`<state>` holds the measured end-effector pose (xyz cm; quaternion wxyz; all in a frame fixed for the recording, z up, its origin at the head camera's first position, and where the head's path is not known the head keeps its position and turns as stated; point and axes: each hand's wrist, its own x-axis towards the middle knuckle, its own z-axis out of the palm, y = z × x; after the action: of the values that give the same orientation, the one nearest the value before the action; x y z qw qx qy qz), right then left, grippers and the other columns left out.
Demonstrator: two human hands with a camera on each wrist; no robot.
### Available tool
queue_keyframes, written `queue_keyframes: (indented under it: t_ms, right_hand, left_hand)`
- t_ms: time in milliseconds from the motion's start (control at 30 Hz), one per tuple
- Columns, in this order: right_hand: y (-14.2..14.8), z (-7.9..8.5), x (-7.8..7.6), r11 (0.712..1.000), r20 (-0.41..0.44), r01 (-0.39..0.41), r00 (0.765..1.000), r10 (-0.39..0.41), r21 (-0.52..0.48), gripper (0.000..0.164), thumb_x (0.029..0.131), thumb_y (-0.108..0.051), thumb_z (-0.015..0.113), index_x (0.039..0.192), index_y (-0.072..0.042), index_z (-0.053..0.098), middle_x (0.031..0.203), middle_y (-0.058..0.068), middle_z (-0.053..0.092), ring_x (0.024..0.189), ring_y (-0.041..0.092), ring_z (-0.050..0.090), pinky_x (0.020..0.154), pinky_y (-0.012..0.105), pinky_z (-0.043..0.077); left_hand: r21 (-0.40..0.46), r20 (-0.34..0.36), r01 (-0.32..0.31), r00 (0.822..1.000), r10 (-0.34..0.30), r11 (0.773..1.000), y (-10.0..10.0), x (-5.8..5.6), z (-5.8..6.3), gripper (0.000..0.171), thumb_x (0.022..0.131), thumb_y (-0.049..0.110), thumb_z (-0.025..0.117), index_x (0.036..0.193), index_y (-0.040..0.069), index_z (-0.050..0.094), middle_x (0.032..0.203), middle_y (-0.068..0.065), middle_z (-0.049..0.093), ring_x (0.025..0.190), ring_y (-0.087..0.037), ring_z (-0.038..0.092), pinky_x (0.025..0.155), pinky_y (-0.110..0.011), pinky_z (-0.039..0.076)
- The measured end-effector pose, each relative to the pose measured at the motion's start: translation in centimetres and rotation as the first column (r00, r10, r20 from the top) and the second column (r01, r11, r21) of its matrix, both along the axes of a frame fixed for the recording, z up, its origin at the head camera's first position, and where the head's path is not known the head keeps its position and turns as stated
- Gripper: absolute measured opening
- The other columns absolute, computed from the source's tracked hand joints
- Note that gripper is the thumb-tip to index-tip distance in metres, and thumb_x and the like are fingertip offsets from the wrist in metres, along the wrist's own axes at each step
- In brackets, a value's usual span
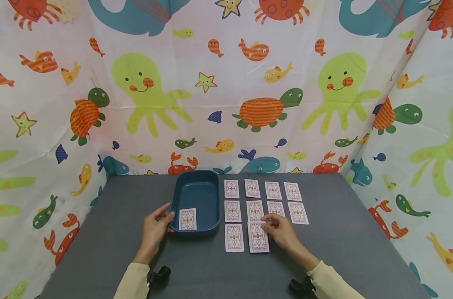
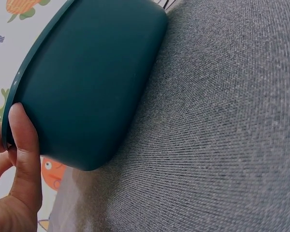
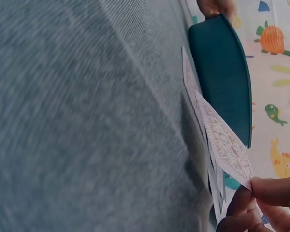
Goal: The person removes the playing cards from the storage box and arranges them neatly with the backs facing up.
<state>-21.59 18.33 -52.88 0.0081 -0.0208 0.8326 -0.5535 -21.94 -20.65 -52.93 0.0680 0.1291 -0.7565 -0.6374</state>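
At the front left corner of a dark teal tray (image 1: 177,182), my left hand (image 1: 154,228) grips the rim. In the left wrist view a digit (image 2: 25,140) presses the tray's outer wall while other fingers sit at the rim. My right hand (image 1: 280,232) pinches a patterned playing card (image 1: 258,238) by its upper right corner. The right wrist view shows this card (image 3: 224,137) tilted, its pinched end raised off the grey table. Another card (image 1: 187,219) lies back up inside the tray, near its front left.
Several face-down cards (image 1: 232,211) lie in rows right of the tray, on a grey cloth-covered table (image 1: 204,270). One card (image 1: 234,238) is just left of the pinched one. A curtain (image 1: 219,104) printed with sea animals hangs behind and at both sides.
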Motion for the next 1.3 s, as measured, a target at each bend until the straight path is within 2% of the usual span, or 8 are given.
queue_keyframes:
  t_ms: [300,500,667,933,1300]
  right_hand:
    - [0.4,-0.9,-0.4,0.994,-0.012,-0.005,1.000,0.006,0.113,0.012,0.084,-0.001,0.072,0.095,-0.003,0.069,0.073,0.005,0.065,0.057,0.007,0.051,0.052,0.020,0.041]
    - [0.4,-1.2,-0.6,0.981,-0.031,-0.001,0.999,0.008,0.195,0.011,0.085,-0.005,0.073,0.095,-0.009,0.070,0.075,0.002,0.066,0.062,0.008,0.055,0.053,0.021,0.044]
    - [0.5,-1.3,-0.7,0.970,-0.032,0.000,0.999,0.008,0.245,0.009,0.084,-0.007,0.074,0.092,-0.010,0.070,0.073,0.000,0.060,0.062,0.009,0.051,0.053,0.021,0.041]
    - [0.7,-1.5,-0.8,0.964,-0.020,0.006,1.000,-0.001,0.265,0.010,0.082,-0.007,0.076,0.090,-0.011,0.071,0.069,-0.002,0.050,0.059,0.008,0.044,0.051,0.020,0.034]
    - [0.8,-1.9,-1.1,0.961,-0.047,-0.001,0.999,0.014,0.278,0.011,0.080,-0.006,0.077,0.086,-0.012,0.071,0.066,-0.005,0.048,0.056,0.004,0.041,0.052,0.019,0.032]
  left_hand:
    - [-0.012,-0.001,0.001,1.000,-0.001,1.000,0.0,0.0,0.0,0.044,0.094,0.014,0.065,0.137,0.012,0.057,0.099,-0.010,0.051,0.070,-0.017,0.056,0.056,-0.030,0.058]
    - [-0.013,0.001,0.000,1.000,0.000,1.000,0.0,0.1,0.0,0.044,0.094,0.015,0.065,0.137,0.012,0.057,0.099,-0.009,0.050,0.070,-0.017,0.055,0.057,-0.030,0.058]
    - [-0.005,0.004,-0.005,1.000,0.005,1.000,0.0,0.0,-0.1,0.044,0.094,0.015,0.066,0.137,0.012,0.057,0.100,-0.010,0.051,0.070,-0.016,0.055,0.057,-0.030,0.058]
    - [-0.008,-0.002,-0.010,1.000,0.010,1.000,0.0,0.0,-0.2,0.044,0.094,0.015,0.066,0.137,0.012,0.057,0.100,-0.010,0.052,0.070,-0.015,0.055,0.056,-0.030,0.058]
    - [0.014,-0.007,-0.016,1.000,0.016,1.000,0.0,0.0,-0.1,0.044,0.094,0.013,0.066,0.136,0.011,0.058,0.098,-0.008,0.051,0.070,-0.014,0.055,0.055,-0.030,0.058]
